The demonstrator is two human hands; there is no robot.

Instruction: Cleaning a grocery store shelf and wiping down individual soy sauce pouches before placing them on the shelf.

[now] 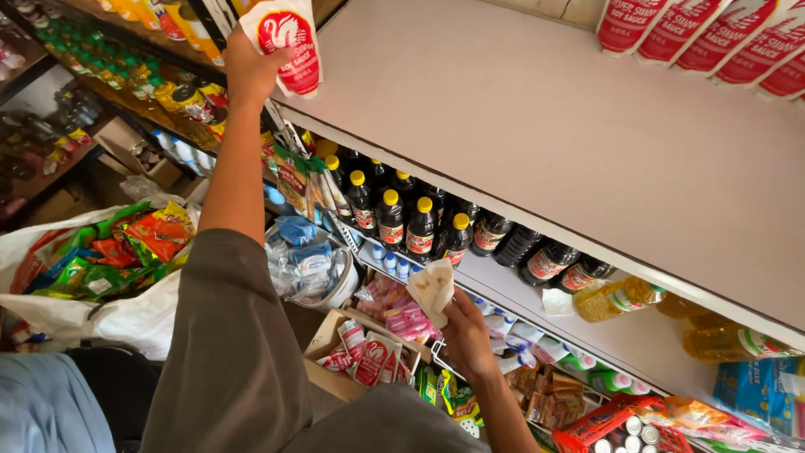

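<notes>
My left hand (248, 69) is raised to the near left corner of the grey top shelf (537, 126) and grips a white pouch with a red label (287, 40) at the shelf's edge. My right hand (466, 332) is lower, in front of the second shelf, and holds a crumpled cream cloth (433, 290). Just behind the cloth stand dark sauce bottles with yellow caps (422, 225) in a row.
More white and red pouches (713, 38) lie at the top shelf's far right. Yellow oil bottles (620, 298) sit on the second shelf. An open cardboard box of pouches (365, 356) and a white sack of snack packets (126, 252) stand below.
</notes>
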